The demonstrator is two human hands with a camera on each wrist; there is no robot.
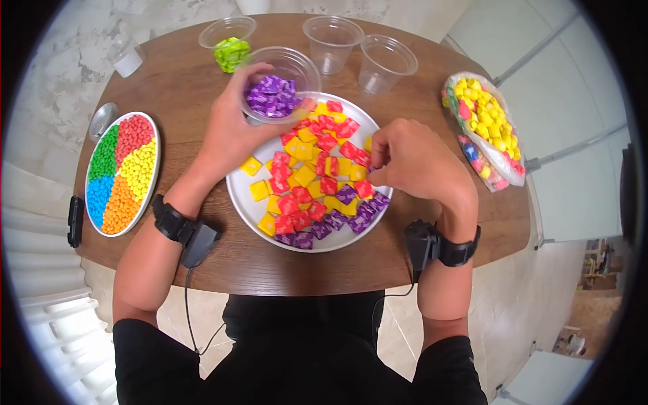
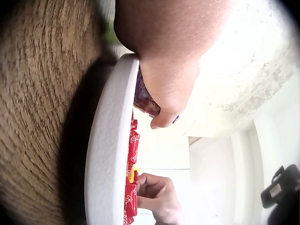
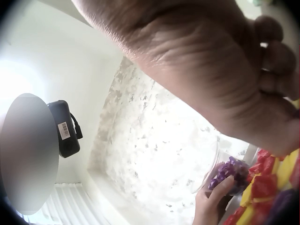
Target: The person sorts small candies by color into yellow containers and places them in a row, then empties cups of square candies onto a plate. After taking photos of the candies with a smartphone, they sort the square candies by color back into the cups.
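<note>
My left hand (image 1: 233, 121) grips a clear plastic cup (image 1: 305, 67) over the far left rim of the white plate (image 1: 246, 202). Inside the cup lie purple wrapped candies (image 1: 271, 96); its mouth tips toward me. On the plate are red wrapped candies (image 1: 287, 204) mixed with yellow ones (image 1: 259, 190), and loose purple ones (image 1: 361, 219) gather along the near right side. My right hand (image 1: 422, 158) is at the plate's right edge, fingers curled down among the candies. Its fingertips are partly hidden, and I cannot tell whether they pinch a candy.
Behind the plate stand a cup of green candies (image 1: 231, 54) and two other clear cups (image 1: 332, 44) (image 1: 387, 64). To the left is an oval tray (image 1: 158, 162) of small candies sorted by colour. A bag of yellow and pink sweets (image 1: 489, 125) lies at the right.
</note>
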